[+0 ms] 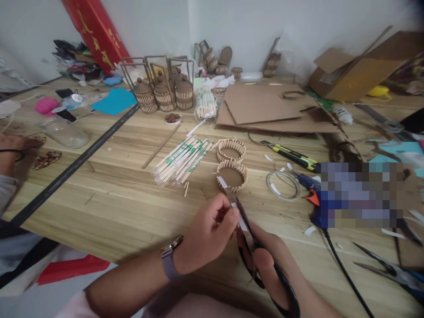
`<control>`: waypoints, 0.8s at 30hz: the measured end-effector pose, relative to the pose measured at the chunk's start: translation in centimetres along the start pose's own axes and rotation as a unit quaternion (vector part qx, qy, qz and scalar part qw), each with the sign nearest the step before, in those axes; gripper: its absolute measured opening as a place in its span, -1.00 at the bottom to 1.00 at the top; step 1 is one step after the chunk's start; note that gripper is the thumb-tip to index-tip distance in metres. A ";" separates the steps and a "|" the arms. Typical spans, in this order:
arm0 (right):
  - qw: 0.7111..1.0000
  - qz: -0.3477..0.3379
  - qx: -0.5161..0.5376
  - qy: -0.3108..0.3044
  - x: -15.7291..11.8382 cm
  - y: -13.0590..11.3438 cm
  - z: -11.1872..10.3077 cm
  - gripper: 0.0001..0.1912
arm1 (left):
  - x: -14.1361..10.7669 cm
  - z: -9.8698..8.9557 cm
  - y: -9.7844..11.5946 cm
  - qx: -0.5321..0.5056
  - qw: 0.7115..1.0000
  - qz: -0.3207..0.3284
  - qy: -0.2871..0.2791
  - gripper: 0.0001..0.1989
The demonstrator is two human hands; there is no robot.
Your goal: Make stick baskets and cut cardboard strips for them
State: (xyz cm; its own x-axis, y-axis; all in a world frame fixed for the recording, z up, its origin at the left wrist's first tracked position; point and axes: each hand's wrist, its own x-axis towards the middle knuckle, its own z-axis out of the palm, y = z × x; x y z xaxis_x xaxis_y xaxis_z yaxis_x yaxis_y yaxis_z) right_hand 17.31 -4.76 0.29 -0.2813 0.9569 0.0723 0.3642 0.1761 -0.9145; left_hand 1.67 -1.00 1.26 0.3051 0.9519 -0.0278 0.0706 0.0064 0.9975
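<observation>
My left hand [207,232], wearing a watch, pinches a narrow brown strip [228,191] with white patches on it, probably tape. Through the black handles of a pair of scissors [291,293] go the fingers of my right hand [273,260]. The blades point away from me and lie along the strip; whether they touch it I cannot tell. Just beyond my hands sits a round tray [245,177] walled with short wooden sticks, with a similar stick-walled ring [232,142] behind it. Wrapped chopsticks [183,159] lie to their left.
Right of the trays lie a tape roll [268,187], a box cutter [293,157], a blue glue gun [318,216] and pliers [387,269]. Cardboard sheets [265,104] and small lidded baskets in frames [164,95] stand behind. Another person's arm [8,163] rests at left, near a glass jar [68,134].
</observation>
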 end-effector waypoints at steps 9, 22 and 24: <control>1.000 -0.020 0.008 0.022 -0.1 0.1 0.3 -0.21 | 0.2 -0.3 0.1 -0.058 0.998 -0.005 -0.006 -0.63; 1.000 -0.005 -0.005 0.011 -0.3 0.7 0.5 -0.17 | 0.1 -0.2 -0.1 0.006 1.000 0.015 0.010 -0.71; 1.000 -0.004 -0.006 0.019 -0.5 1.1 0.6 -0.17 | 0.0 -0.2 0.0 0.011 1.000 0.015 0.009 -0.70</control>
State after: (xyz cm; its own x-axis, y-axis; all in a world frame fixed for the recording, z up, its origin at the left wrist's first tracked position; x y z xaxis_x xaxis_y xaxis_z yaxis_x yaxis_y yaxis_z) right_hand 17.29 -5.16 -0.96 -0.2502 0.9636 0.0939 0.3726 0.1854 -0.9093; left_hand 1.50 -0.94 1.23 0.2902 0.9570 0.0041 0.0824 -0.0293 0.9962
